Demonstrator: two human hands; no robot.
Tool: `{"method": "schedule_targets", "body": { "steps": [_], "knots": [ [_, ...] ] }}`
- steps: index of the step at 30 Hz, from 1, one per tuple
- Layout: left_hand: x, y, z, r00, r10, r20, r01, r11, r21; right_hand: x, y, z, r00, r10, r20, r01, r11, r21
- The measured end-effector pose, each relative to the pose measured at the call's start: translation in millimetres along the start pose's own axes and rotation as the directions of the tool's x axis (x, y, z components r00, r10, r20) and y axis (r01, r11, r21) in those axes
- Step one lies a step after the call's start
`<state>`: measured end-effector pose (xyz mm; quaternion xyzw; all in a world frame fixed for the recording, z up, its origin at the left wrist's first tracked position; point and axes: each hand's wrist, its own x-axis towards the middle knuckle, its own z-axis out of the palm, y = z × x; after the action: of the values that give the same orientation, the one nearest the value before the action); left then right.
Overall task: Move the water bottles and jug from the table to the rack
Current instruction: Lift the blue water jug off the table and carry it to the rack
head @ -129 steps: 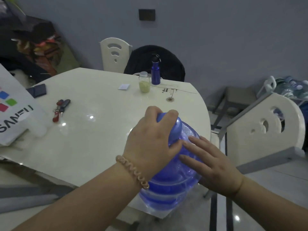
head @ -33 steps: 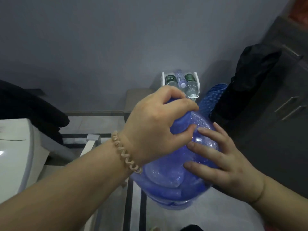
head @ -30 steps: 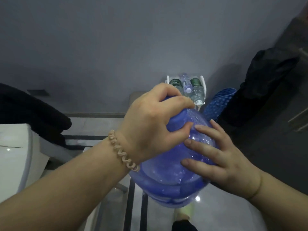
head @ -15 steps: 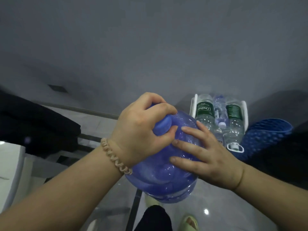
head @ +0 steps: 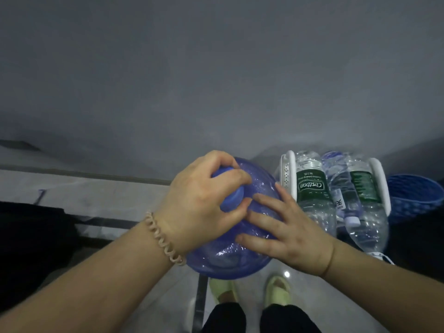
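Blue translucent plastic jug [head: 230, 251] is held above the floor: left hand [head: 204, 207] closed on its cap, right hand [head: 286, 234] flat. Three clear bottles [head: 312, 195] lie in one white rack [head: 289, 174] beside it.

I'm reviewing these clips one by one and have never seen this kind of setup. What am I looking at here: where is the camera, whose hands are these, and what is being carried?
There is no machine here. A person wears one wide-angle camera on the head, so the picture looks forward and down over their own arms.

The left hand, with a coiled band at the wrist, is closed around the blue cap at the top of a big blue water jug. The right hand lies flat against the jug's side to steady it. The jug is held above the floor; the person's feet in pale slippers show below it.

Just right of the jug stands a white rack already holding clear plastic water bottles lying on their sides. A blue basket sits beyond it. No table shows in this picture.
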<state>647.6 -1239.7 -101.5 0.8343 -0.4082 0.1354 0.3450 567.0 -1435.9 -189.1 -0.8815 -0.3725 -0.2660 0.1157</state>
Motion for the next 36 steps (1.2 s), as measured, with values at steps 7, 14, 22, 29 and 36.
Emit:
{"method": "schedule_targets", "body": {
  "steps": [7, 14, 22, 29, 36],
  "knots": [
    [24, -52, 37, 0.998, -0.069, 0.006, 0.069, 0.998, 0.011, 5, 63, 47, 0.999, -0.042, 0.025, 0.042, 0.999, 0.030],
    [40, -78, 77, 0.986, -0.162, 0.029, 0.160, 0.986, 0.052, -12, 109, 79, 0.997, -0.064, 0.053, 0.062, 0.997, 0.050],
    [45, -94, 107, 0.980, -0.194, 0.049, 0.192, 0.980, 0.052, -29, 135, 107, 0.996, -0.070, 0.049, 0.065, 0.993, 0.095],
    [45, -99, 121, 0.974, -0.214, 0.078, 0.205, 0.973, 0.103, -39, 143, 120, 0.997, -0.070, 0.039, 0.065, 0.992, 0.110],
    [45, -96, 126, 0.977, -0.205, 0.061, 0.196, 0.973, 0.121, -43, 147, 120, 0.995, -0.085, 0.046, 0.079, 0.991, 0.111]
  ]
}}
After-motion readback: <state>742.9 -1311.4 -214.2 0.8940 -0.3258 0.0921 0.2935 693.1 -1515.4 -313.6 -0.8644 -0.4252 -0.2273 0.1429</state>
